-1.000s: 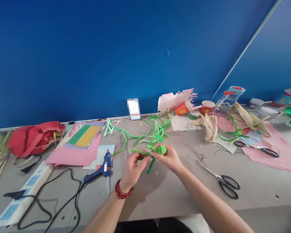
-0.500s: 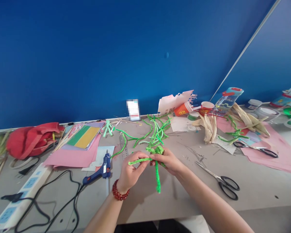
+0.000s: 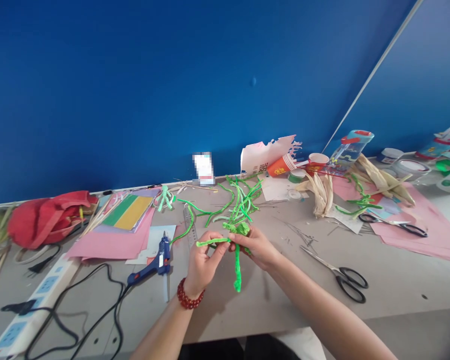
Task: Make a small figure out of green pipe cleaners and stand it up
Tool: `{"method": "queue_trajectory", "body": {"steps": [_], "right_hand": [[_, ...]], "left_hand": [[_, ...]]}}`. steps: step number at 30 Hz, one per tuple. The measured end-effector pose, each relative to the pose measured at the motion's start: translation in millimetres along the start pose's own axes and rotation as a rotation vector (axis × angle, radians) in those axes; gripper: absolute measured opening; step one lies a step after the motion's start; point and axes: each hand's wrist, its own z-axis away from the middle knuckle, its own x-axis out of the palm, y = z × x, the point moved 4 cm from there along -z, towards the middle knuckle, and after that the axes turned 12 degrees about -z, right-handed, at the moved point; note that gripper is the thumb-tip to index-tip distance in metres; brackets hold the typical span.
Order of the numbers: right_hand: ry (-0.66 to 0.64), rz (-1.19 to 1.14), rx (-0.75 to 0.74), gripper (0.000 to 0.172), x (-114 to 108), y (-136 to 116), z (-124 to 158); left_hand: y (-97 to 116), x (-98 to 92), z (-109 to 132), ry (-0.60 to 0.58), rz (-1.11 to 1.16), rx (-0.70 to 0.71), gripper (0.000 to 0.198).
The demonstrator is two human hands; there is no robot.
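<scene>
Between my hands, above the table, is a bright green figure twisted from fuzzy pipe cleaners [image 3: 237,270]. My left hand [image 3: 207,257], with a red bead bracelet [image 3: 189,295] at the wrist, pinches a thin green strand [image 3: 209,242] that sticks out to the left. The thumb and fingers of my right hand [image 3: 259,248] close round the figure's middle, hiding part of it. A thicker twisted length hangs down between the hands, and a bunched green clump [image 3: 241,228] shows above the fingers. Just beyond lies a heap of loose green pipe cleaners [image 3: 243,200].
A blue glue gun [image 3: 157,260] and a white power strip [image 3: 41,300] with black cable lie left. Black-handled scissors [image 3: 347,280] lie right, with more scissors [image 3: 395,225] on pink paper. Paper cups [image 3: 281,165], corn husks [image 3: 322,195] and a bottle [image 3: 354,145] stand or lie behind.
The view has shifted slightly. Both hands keep their grip on the green pipe-cleaner figure, and its hanging length tilts a little more to the left.
</scene>
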Motion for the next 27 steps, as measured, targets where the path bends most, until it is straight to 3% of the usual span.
{"method": "queue_trajectory", "body": {"steps": [3,6,13,19,23,25,27], "right_hand": [[0.009,0.101,-0.160,0.032,2.4,-2.4,1.0],[0.035,0.137,-0.223,0.034,5.4,-1.5,2.6],[0.002,0.094,-0.198,0.033,7.3,1.1,2.9],[-0.026,-0.022,-0.038,0.033,5.5,3.2,1.6],[-0.045,-0.031,0.020,0.036,7.4,3.8,1.8],[-0.044,0.006,-0.001,0.036,8.0,2.6,2.5],[-0.007,0.097,-0.122,0.034,6.8,-3.5,4.4]], "left_hand": [[-2.5,2.3,2.2,0.017,0.042,-0.050,0.015],[-6.8,3.7,4.5,0.064,0.072,-0.032,0.018],[-8.2,3.2,3.7,0.116,0.064,-0.023,0.019],[-4.8,4.3,0.7,0.027,0.197,-0.022,0.012],[-4.7,1.6,0.3,0.072,0.199,0.008,0.012],[-5.6,0.8,0.0,0.089,0.196,-0.021,0.012],[-8.4,1.0,-0.7,0.091,0.227,-0.090,0.016]]}}
